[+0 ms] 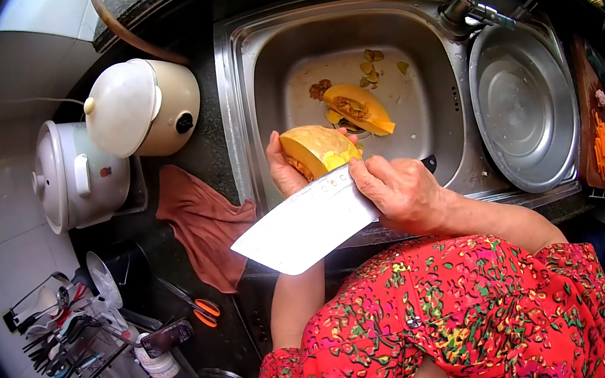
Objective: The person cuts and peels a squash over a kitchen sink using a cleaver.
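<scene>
My left hand (pixel 282 167) is wrapped round a thick piece of pumpkin (pixel 317 146), held over the near part of the sink. Orange flesh shows at its cut side, and a yellow patch of bared flesh lies by the blade. My right hand (pixel 401 189) grips a cleaver (pixel 307 223), thumb along the top of its broad blade. The blade's upper edge is close against the pumpkin piece; whether it cuts in, I cannot tell. A second pumpkin piece (pixel 359 107), with its seedy hollow showing, lies in the sink (pixel 425 125) beside peel scraps (pixel 371 69) and pulp (pixel 319 89).
Right of the sink sit a metal basin (pixel 525 107) and a cutting board (pixel 589 149) with sliced carrot (pixel 602 144). A faucet (pixel 463 8) rises behind. To the left are two cookers (pixel 144 107), a brown cloth (pixel 202 218), scissors (pixel 199 309) and a utensil rack (pixel 82 351).
</scene>
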A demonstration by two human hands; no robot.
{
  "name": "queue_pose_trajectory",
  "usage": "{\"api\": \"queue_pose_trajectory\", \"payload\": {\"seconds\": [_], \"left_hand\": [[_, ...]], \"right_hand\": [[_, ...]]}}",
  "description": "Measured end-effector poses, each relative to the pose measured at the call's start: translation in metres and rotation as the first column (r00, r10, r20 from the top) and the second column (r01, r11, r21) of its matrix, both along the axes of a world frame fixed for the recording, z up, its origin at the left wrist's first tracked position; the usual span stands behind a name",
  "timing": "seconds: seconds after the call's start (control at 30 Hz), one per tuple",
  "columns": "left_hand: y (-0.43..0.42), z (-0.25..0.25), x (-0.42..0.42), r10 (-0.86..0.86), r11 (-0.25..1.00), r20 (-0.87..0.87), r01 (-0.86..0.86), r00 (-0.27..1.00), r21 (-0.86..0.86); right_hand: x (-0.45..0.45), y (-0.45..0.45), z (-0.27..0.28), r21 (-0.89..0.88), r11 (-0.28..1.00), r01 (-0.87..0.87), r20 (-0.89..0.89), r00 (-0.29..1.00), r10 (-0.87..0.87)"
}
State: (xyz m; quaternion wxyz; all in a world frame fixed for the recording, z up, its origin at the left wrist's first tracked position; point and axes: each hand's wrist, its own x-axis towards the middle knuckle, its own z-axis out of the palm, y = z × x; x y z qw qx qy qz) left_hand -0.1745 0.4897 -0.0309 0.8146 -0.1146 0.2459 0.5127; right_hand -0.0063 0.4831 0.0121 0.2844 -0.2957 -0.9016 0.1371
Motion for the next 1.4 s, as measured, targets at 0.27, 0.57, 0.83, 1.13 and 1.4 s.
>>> {"api": "queue_pose_trajectory", "payload": {"seconds": [0.27,0.57,0.83,1.13,1.4], "left_hand": [[-0.006,-0.010,0.002,-0.003,0.999,-0.066,0.000,0.998,-0.040],[-0.006,-0.003,0.002,0.018,1.000,-0.184,-0.021,0.983,-0.012],[-0.011,-0.016,-0.003,0.044,0.995,-0.201,-0.061,0.979,-0.077],[-0.015,-0.004,-0.005,0.154,0.987,-0.289,-0.160,0.945,0.004],[-0.015,-0.010,-0.009,0.254,0.966,-0.443,-0.206,0.860,0.155]], "right_hand": [[0.004,0.000,-0.003,-0.024,1.000,0.003,0.096,0.995,-0.001],[0.000,-0.003,-0.004,-0.043,0.999,-0.001,0.060,0.998,0.004],[0.003,-0.006,-0.012,-0.174,0.983,0.061,0.049,0.997,-0.053],[0.005,-0.010,-0.027,-0.244,0.963,0.111,0.042,0.994,-0.104],[-0.005,-0.018,-0.020,-0.320,0.931,0.175,0.069,0.984,-0.161]]}}
